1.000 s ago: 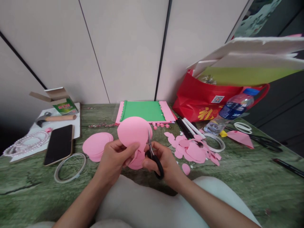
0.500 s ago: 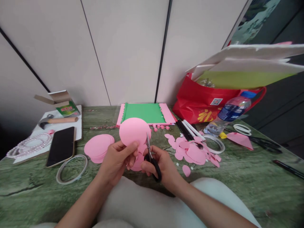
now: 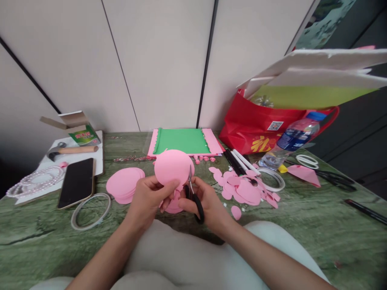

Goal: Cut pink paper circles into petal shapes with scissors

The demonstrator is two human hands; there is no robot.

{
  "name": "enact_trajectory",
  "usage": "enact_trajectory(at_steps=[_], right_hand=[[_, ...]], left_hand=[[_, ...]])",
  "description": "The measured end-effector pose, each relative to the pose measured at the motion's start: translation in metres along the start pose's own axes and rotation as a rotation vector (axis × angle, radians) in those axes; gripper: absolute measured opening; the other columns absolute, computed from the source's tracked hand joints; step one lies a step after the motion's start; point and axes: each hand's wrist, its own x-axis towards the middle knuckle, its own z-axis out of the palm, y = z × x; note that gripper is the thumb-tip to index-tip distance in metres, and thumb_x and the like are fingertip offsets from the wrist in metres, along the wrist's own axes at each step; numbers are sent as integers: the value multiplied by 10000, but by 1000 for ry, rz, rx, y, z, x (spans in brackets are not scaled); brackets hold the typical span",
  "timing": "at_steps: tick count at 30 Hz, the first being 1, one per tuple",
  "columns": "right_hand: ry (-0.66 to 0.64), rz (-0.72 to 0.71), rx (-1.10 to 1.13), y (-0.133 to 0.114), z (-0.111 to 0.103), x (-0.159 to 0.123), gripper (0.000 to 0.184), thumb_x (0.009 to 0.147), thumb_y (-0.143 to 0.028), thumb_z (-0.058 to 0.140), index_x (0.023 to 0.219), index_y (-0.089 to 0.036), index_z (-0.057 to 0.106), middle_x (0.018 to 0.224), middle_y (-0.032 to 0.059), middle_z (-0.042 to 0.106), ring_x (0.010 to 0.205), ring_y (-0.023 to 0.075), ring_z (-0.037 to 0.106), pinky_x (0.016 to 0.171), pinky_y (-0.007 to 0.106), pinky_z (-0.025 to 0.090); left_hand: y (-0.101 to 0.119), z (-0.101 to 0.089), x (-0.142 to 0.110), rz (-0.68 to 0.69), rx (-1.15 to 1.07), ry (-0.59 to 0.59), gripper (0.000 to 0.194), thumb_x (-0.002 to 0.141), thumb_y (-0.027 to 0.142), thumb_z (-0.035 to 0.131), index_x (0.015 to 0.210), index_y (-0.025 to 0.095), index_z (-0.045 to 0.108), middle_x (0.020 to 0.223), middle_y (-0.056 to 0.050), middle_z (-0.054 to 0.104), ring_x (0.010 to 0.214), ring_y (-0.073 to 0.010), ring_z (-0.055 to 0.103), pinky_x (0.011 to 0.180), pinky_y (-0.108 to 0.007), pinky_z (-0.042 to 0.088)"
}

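Left hand has the pink paper disc pinched, thumb on the near face, fingers behind, held up off the tabletop. Right hand has its fingers wrapped on the black-handled scissors, blades up against the disc's right edge; can't tell how far apart the blades are. Delta over the last second: disc has crept slightly right, and small pink bits now poke out at its upper-left edge. Could be the sheet being turned or an offcut trailing behind; not resolvable. Blades are at the same edge as before, so I read it as trimming in progress, cut not finished. Other pink paper sits just below the hands, partly hidden. Stack of pink ovals lies left of the left hand, scrap pile right of the right hand; neither looks changed. Further out: phone and hammer on the left, green sheet behind, red bag and bottle at right, all static.
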Motion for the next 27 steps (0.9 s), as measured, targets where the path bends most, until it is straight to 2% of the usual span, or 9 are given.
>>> enact_trajectory(at_steps=[12, 27], right_hand=[[-4, -2, 30, 2, 0, 0, 457, 496, -278, 789, 796, -181, 458, 575, -79, 453, 508, 65, 371, 479, 195, 327], [24, -5, -18, 7, -2, 1, 389, 497, -276, 772, 750, -187, 490, 500, -91, 490, 416, 49, 383, 407, 169, 323]], left_hand=[[1, -3, -1, 31, 16, -8, 260, 679, 238, 652, 469, 141, 533, 347, 64, 439, 293, -20, 329, 305, -152, 216], [4, -2, -2, 57, 12, -3, 265, 699, 244, 635, 486, 140, 516, 334, 76, 401, 314, -18, 296, 335, -166, 194]])
